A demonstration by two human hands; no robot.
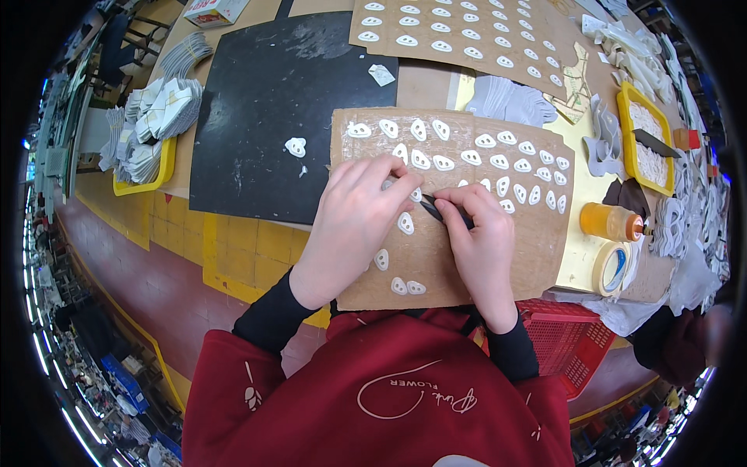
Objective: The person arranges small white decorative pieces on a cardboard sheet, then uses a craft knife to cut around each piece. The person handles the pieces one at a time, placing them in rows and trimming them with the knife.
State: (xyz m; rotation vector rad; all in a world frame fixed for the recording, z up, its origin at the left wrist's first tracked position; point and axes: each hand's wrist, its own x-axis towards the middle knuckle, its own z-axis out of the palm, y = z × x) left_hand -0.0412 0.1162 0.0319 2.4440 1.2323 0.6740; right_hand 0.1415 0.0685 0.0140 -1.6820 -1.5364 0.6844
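Observation:
A brown cardboard sheet (513, 257) lies in front of me, with rows of small white rounded pieces (420, 159), each with two holes. My left hand (362, 206) is over the middle of the sheet, its fingers pinched on one white piece (416, 194). Close beside it, my right hand (478, 241) grips a thin black pointed tool (433, 208) between thumb and fingers. The tool's tip reaches that same piece; whether it touches is hard to tell. Further white pieces (405, 223) lie below the left fingers, some partly hidden by the hand.
Left of the sheet is a black board (264, 124) with a loose white piece (296, 147). Another cardboard sheet (451, 47) of pieces lies beyond. To the right stand an orange bottle (611, 222), a tape roll (611, 267) and a yellow tray (667, 179) with a knife.

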